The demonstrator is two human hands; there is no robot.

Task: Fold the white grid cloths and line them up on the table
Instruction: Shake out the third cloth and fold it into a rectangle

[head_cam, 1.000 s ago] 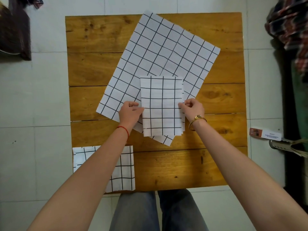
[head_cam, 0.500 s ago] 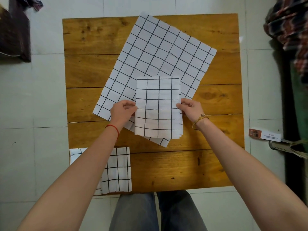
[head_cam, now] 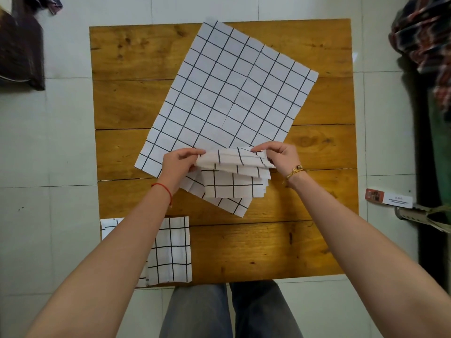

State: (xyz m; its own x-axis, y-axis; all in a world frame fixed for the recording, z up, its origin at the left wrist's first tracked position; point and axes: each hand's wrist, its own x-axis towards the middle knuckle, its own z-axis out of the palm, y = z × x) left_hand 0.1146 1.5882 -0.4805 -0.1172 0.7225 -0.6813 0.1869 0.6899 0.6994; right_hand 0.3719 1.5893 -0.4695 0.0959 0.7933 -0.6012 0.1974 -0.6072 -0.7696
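Dark furniture (head_cam: 22, 52) stands on the tiled floor (head_cam: 48, 147), well apart from the table's left edge. On the wooden table (head_cam: 127, 98), a folded cloth (head_cam: 170, 250) lies at the near-left corner, its near edge overhanging the table edge; the left forearm crosses above it. Bare wood runs along the left side beyond it. The left hand (head_cam: 179, 164) pinches the left end of the far edge of the half-folded cloth (head_cam: 234, 184), fingers curled on the fabric, a red string (head_cam: 162, 189) at the wrist. That cloth lies near table centre, its far edge raised and doubled toward the person, resting on the near corner of the flat cloth (head_cam: 227, 93), which lies skewed, its far corner reaching the table's far edge. The right hand (head_cam: 280, 158) pinches the right end of the same raised edge; a bracelet (head_cam: 296, 170) circles the wrist. Bare wood is open at the table's right and near-right. A small box (head_cam: 388, 197) lies on the floor just past the right edge.
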